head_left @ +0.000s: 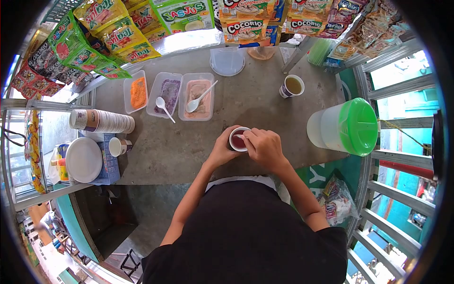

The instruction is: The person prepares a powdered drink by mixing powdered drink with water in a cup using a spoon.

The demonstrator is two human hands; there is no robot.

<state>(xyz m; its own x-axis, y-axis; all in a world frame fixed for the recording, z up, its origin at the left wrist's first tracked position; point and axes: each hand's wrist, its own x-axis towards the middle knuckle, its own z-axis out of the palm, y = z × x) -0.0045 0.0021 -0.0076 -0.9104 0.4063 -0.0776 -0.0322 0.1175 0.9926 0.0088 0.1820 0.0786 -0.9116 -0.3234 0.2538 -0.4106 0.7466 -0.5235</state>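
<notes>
My left hand is wrapped around the side of a paper cup holding dark red liquid. Over the rim, my right hand pinches a small white spoon that dips into the liquid; most of its handle is hidden by my fingers. Ahead of my hands are three clear tubs of powder: an orange one, a purple one and a pale pink one. White spoons lie in the purple and pink tubs. A second cup with greenish-yellow liquid stands at the right.
A clear jug with a green lid is at the right. Stacked paper cups, a single cup and a round white lid are at the left. Drink sachets hang along the far edge, near a clear container.
</notes>
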